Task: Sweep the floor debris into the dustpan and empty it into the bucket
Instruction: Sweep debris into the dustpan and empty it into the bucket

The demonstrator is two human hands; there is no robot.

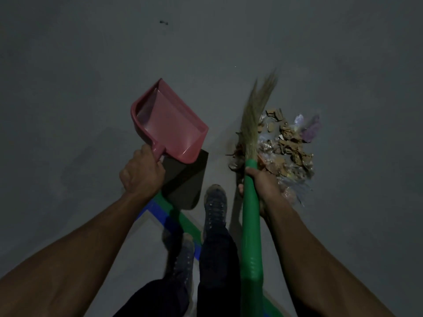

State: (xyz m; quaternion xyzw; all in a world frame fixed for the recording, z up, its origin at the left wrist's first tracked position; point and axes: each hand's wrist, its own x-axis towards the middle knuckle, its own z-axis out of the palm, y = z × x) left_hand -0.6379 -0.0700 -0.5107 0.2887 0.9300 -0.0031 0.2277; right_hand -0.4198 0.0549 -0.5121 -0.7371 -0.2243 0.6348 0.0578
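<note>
Item 1, nearest: my feet, one shoe (215, 202) stepped forward on the grey floor (68, 88), planted between the two tools. Blue and green floor tape (183, 223) runs diagonally under them.

Item 2: my right hand (263, 186), grip wrapped tight round the green handle of the broom (250, 213), low down near the head. I judge the low hold is for short, controlled strokes. The straw bristles (254, 115) fan forward along the left edge of the pile, blurred at the tips.

Item 3: my left hand (142, 172), grip curled fully round the short handle of the pink dustpan (169, 124). The pan is off the floor, its shadow lying beneath it, and its inside shows no contents. Its open mouth faces up and to the right; I judge it is carried at the ready, not yet set down to receive.

Item 4: debris pile (283, 145), torn brown scraps, clear wrappers, a purple piece, gathered on the floor just right of the bristles and apart from the pan.

Item 5, farthest: one small dark scrap (164, 22), well apart from the pile.

Item 6: bucket, not in view.
</note>
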